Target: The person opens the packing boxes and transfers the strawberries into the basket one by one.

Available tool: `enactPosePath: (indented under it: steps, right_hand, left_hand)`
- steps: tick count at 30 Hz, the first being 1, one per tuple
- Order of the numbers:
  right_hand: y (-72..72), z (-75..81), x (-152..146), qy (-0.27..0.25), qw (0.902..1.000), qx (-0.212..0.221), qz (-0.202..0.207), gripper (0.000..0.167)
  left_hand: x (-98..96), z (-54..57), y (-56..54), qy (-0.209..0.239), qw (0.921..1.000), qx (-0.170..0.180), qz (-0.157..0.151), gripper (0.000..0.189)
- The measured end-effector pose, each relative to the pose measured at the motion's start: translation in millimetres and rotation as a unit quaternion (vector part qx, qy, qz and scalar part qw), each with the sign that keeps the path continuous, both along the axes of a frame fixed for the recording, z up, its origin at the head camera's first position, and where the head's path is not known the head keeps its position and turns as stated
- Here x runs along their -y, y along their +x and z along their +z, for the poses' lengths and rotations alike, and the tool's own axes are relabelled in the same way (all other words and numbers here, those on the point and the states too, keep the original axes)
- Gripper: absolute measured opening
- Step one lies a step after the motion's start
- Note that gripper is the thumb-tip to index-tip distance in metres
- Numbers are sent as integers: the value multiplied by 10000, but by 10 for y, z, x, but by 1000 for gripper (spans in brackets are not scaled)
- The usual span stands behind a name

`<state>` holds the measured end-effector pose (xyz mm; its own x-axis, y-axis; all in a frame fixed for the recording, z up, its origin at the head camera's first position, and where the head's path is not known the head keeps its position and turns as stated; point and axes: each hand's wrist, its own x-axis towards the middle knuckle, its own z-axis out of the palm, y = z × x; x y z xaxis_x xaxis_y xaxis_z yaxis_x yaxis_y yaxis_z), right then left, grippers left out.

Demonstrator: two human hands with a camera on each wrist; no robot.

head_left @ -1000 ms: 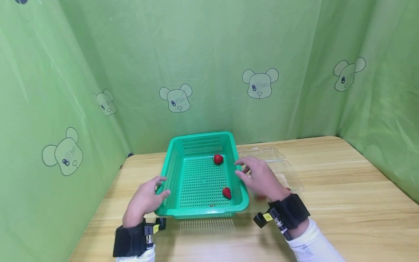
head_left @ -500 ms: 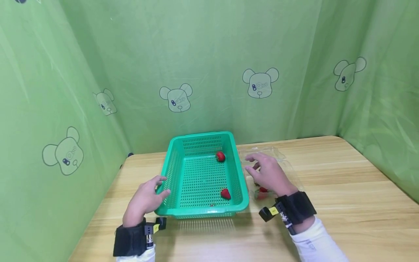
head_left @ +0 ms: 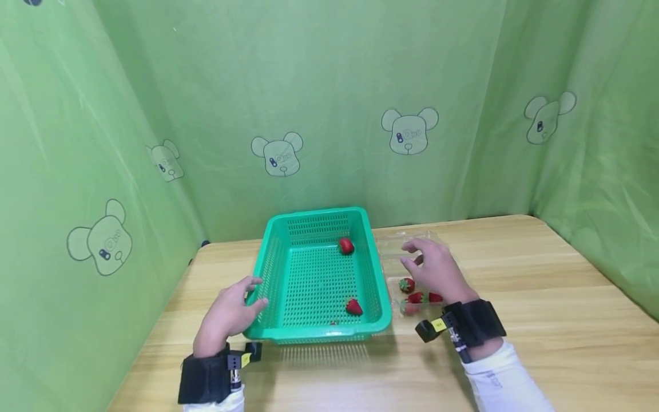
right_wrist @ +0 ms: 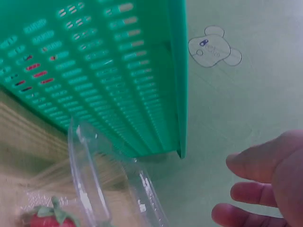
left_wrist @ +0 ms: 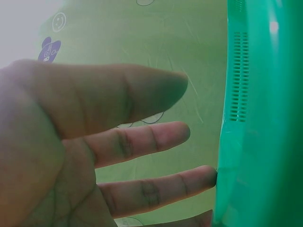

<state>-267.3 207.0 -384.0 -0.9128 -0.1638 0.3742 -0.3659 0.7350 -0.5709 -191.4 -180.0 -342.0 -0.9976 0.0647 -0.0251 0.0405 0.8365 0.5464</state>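
A green perforated basket (head_left: 319, 332) stands on the table. Inside it lie a strawberry (head_left: 346, 246) toward the back and another strawberry (head_left: 353, 306) nearer the front; a bit of red shows by the front wall. My left hand (head_left: 229, 309) is at the basket's left rim, its fingers extended, and in the left wrist view a fingertip (left_wrist: 208, 176) meets the green wall. My right hand (head_left: 436, 268), with nothing in it, hovers over a clear plastic clamshell box (head_left: 392, 266), fingers loosely bent. Several strawberries (head_left: 407, 285) lie in the box, partly hidden by that hand.
The wooden table (head_left: 540, 303) extends to the right and front. A green curtain (head_left: 329, 114) with bear-head prints hangs behind and along both sides. The box sits close against the basket's right side.
My right hand has moved right, from the basket's right rim to above the clear box, uncovering strawberries there. Both visible strawberries in the basket shifted slightly. My left hand stays put.
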Motion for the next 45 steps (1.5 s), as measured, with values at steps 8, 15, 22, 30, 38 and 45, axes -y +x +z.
enactPosePath:
  steps: [8, 15, 22, 30, 38, 45]
  right_hand:
    - [-42, -59, -107, 181, 9974, 475, -504, 26]
    - [-86, -118, -205, 349, 9946, 621, -753, 26]
    - [-138, -160, -226, 461, 9903, 923, -926, 27]
    - [-175, -248, -231, 673, 9854, 1214, -989, 28]
    - [-183, -362, -202, 743, 9835, 1339, -964, 27]
    - [-205, -398, -199, 756, 9838, 1236, -1060, 24]
  left_hand:
    - [2, -9, -9, -58, 10000, -55, -58, 49]
    - [-3, -1, -10, -15, 10000, 36, 4, 51]
    - [-1, -1, -18, 38, 9999, 63, 68, 51]
    - [4, -4, -34, -8, 10000, 33, 16, 51]
    - [14, -16, 5, -2, 9999, 159, 56, 52]
    - [7, -22, -23, -2, 9999, 99, 42, 52]
